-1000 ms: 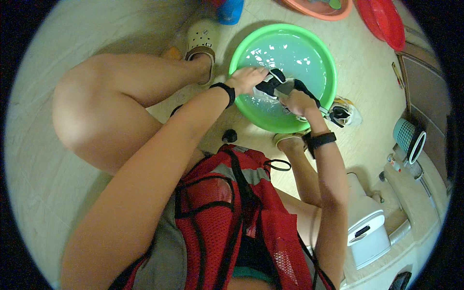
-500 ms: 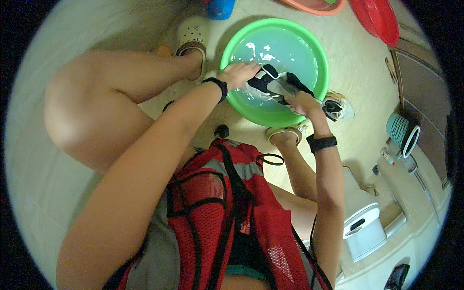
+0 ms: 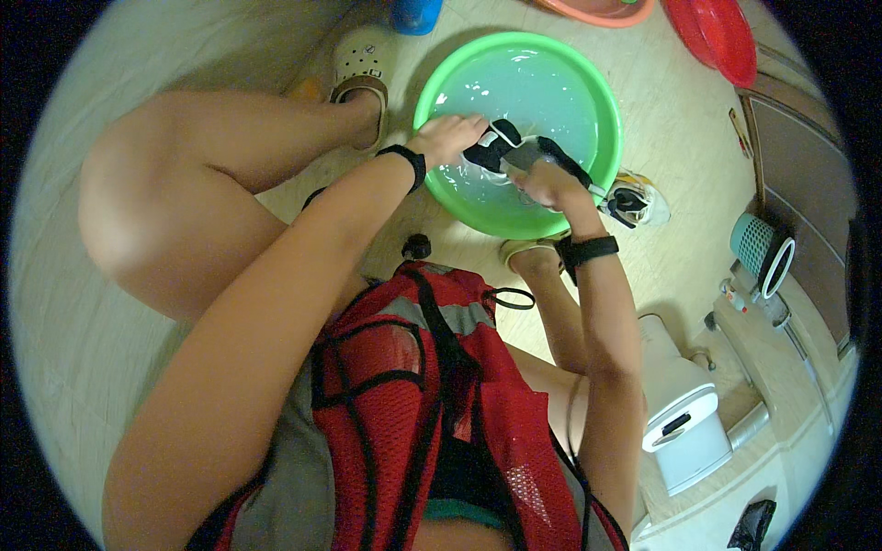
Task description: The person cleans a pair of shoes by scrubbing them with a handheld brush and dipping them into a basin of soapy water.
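A black and white shoe [image 3: 496, 147] is held over the cloudy water in a green basin [image 3: 610, 119]. My left hand [image 3: 447, 138] is closed around the shoe's left end. My right hand [image 3: 549, 184] is closed at the shoe's middle, over its opening. A pale stub sticks out beside that wrist; whatever the fingers grip is hidden. Another shoe [image 3: 634, 198], white and black, stands on the floor against the basin's right side.
A blue container [image 3: 416, 16] stands beyond my clog [image 3: 358, 60]. Orange [image 3: 602, 11] and red [image 3: 712, 41] basins lie at the far right. A teal basket [image 3: 755, 241], a toilet [image 3: 680, 413] and a brush-like tool [image 3: 740, 133] are to the right.
My right hand has shifted left along the shoe, toward my left hand. My left hand keeps its hold, and the shoe stays over the basin. The view has shifted slightly.
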The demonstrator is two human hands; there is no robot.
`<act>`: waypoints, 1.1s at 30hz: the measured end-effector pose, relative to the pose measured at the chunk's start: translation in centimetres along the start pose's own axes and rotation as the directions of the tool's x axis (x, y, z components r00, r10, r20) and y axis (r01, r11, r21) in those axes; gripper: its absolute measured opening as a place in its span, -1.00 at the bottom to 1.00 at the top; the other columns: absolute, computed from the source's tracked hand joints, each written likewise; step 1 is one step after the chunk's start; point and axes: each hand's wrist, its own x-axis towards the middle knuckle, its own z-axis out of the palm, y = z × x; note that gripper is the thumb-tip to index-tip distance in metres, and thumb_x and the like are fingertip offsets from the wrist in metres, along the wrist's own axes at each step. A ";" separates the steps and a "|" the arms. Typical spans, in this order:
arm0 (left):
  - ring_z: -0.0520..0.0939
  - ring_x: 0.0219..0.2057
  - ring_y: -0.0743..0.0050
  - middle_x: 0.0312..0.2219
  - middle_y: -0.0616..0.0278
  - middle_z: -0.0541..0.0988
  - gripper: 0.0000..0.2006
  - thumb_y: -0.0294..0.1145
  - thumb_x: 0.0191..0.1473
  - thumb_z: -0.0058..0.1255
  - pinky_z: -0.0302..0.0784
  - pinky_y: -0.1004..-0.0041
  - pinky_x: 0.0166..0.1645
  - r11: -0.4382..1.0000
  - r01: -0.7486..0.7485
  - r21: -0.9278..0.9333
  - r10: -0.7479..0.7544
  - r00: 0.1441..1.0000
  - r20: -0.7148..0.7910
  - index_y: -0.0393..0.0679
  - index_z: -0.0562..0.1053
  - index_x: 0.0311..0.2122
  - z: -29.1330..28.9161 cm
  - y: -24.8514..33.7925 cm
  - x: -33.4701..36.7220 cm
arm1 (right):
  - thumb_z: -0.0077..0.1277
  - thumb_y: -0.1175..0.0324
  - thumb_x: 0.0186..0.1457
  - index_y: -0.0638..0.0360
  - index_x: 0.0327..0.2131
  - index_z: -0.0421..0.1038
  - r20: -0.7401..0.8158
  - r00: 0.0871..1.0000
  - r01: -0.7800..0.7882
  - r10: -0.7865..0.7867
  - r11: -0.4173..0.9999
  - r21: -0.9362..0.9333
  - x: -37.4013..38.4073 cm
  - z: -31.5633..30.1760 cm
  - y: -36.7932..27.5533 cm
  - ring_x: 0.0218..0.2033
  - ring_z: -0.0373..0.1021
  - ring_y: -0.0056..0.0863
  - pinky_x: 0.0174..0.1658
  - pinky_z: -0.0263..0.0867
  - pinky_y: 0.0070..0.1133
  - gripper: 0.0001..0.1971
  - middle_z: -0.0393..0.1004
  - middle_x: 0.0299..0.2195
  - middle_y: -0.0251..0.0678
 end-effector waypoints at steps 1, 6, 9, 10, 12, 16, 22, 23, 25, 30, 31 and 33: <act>0.49 -0.15 0.03 -0.06 0.01 0.32 -0.23 -0.41 -0.40 0.28 0.46 0.28 -0.09 1.000 0.024 -0.005 -0.024 0.997 0.074 -0.26 0.17 0.01 -0.3 0.2 0.2 | -0.14 -0.11 0.00 0.45 -0.29 0.41 -0.016 1.000 -0.016 0.016 0.999 -0.035 -0.1 -0.6 0.0 -0.21 0.40 -0.05 -0.14 0.29 -0.34 -0.37 0.44 -0.29 0.15; 0.50 -0.18 0.03 -0.11 0.03 0.34 -0.29 -0.44 -0.37 0.25 0.46 0.26 -0.10 1.000 0.020 -0.006 -0.020 0.999 -0.028 -0.25 0.19 -0.02 -0.2 0.0 0.4 | -0.16 -0.12 0.01 0.25 -0.26 0.46 -0.092 0.979 -0.194 0.183 0.972 -0.136 -2.0 -0.3 2.7 -0.21 0.42 -0.13 -0.16 0.31 -0.35 -0.44 0.47 -0.28 0.00; 0.49 -0.19 0.01 -0.12 0.02 0.34 -0.32 -0.48 -0.35 0.23 0.47 0.24 -0.11 1.000 0.009 -0.011 -0.009 0.999 0.047 -0.25 0.19 -0.03 -2.0 1.0 0.2 | -0.24 -0.10 0.06 0.19 -0.26 0.48 0.029 0.993 -0.105 0.114 0.971 -0.214 -2.4 -0.7 0.8 -0.18 0.43 -0.19 -0.15 0.32 -0.37 -0.47 0.48 -0.25 -0.08; 0.50 -0.20 0.00 -0.13 0.02 0.34 -0.32 -0.49 -0.35 0.22 0.47 0.24 -0.13 1.000 0.005 -0.010 -0.005 1.000 0.004 -0.25 0.19 -0.03 -1.1 0.6 0.4 | -0.27 -0.09 0.07 0.19 -0.27 0.48 0.029 0.995 -0.081 0.090 0.969 -0.234 -2.6 -1.0 -0.6 -0.17 0.43 -0.20 -0.14 0.32 -0.38 -0.47 0.48 -0.24 -0.10; 0.50 -0.21 -0.01 -0.15 0.02 0.35 -0.34 -0.50 -0.35 0.21 0.48 0.24 -0.15 1.000 -0.002 -0.012 0.001 0.997 -0.078 -0.25 0.19 -0.05 0.1 0.1 0.2 | -0.24 -0.04 0.08 0.13 -0.28 0.49 -0.089 0.993 -0.096 0.076 0.961 -0.259 -1.0 0.1 -1.3 -0.21 0.44 -0.17 -0.15 0.33 -0.35 -0.53 0.49 -0.27 -0.10; 0.49 -0.20 -0.01 -0.13 0.02 0.32 -0.33 -0.52 -0.35 0.21 0.48 0.24 -0.14 0.996 0.065 -0.055 -0.066 0.998 -0.023 -0.25 0.18 -0.04 0.1 0.3 0.5 | -0.21 -0.08 0.05 0.21 -0.27 0.48 -0.105 0.986 -0.152 0.133 0.968 -0.202 -3.3 -0.8 -0.2 -0.21 0.43 -0.12 -0.16 0.33 -0.34 -0.48 0.49 -0.32 -0.03; 0.51 -0.21 0.02 -0.13 0.03 0.32 -0.42 -0.55 -0.24 0.10 0.49 0.26 -0.14 1.000 0.004 0.005 -0.003 1.000 -0.025 -0.24 0.18 -0.03 0.1 0.2 0.3 | -0.23 -0.11 0.05 0.26 -0.31 0.47 -0.142 0.987 -0.101 0.081 0.985 -0.142 -1.5 1.7 1.3 -0.22 0.42 -0.10 -0.16 0.32 -0.30 -0.44 0.47 -0.31 0.02; 0.51 -0.21 0.02 -0.13 0.02 0.32 -0.43 -0.55 -0.23 0.09 0.49 0.27 -0.14 1.000 -0.004 -0.007 0.003 0.998 -0.065 -0.24 0.18 -0.03 0.6 0.2 0.4 | -0.24 -0.13 0.05 0.25 -0.32 0.47 -0.172 0.984 -0.083 0.052 0.981 -0.177 0.0 2.6 0.5 -0.23 0.42 -0.09 -0.15 0.32 -0.29 -0.43 0.47 -0.31 0.03; 0.51 -0.22 0.01 -0.13 0.02 0.32 -0.44 -0.56 -0.23 0.08 0.49 0.27 -0.14 0.996 0.068 -0.048 -0.068 0.998 0.007 -0.25 0.18 -0.04 -0.1 0.9 0.4 | -0.27 -0.14 0.06 0.26 -0.31 0.46 -0.216 0.976 -0.060 0.015 0.977 -0.204 -0.4 1.9 0.4 -0.22 0.42 -0.08 -0.16 0.32 -0.29 -0.42 0.47 -0.31 0.02; 0.52 -0.22 0.01 -0.15 0.02 0.32 -0.43 -0.56 -0.26 0.11 0.48 0.28 -0.13 0.999 -0.014 -0.037 0.016 0.999 0.050 -0.26 0.19 -0.06 -0.2 0.8 0.3 | -0.28 -0.13 0.07 0.24 -0.27 0.46 -0.125 0.987 -0.124 0.096 0.965 -0.233 -2.9 0.9 3.1 -0.21 0.41 -0.09 -0.15 0.33 -0.32 -0.43 0.48 -0.30 -0.04; 0.51 -0.21 0.02 -0.15 0.01 0.33 -0.42 -0.56 -0.27 0.12 0.48 0.29 -0.13 1.000 -0.024 -0.006 0.024 0.999 0.039 -0.27 0.19 -0.06 0.3 0.6 0.7 | -0.25 -0.11 0.07 0.23 -0.26 0.45 -0.102 0.989 -0.125 0.104 0.967 -0.221 -2.7 0.9 4.1 -0.21 0.41 -0.10 -0.15 0.33 -0.33 -0.45 0.48 -0.30 -0.05; 0.51 -0.21 0.02 -0.16 0.00 0.34 -0.44 -0.55 -0.26 0.12 0.48 0.29 -0.12 1.000 0.007 0.004 -0.008 0.999 0.034 -0.27 0.19 -0.07 1.1 0.2 0.5 | -0.23 -0.08 0.07 0.21 -0.30 0.47 -0.116 0.992 -0.077 0.051 0.970 -0.230 -1.6 1.5 2.4 -0.24 0.43 -0.13 -0.16 0.34 -0.34 -0.49 0.48 -0.32 -0.05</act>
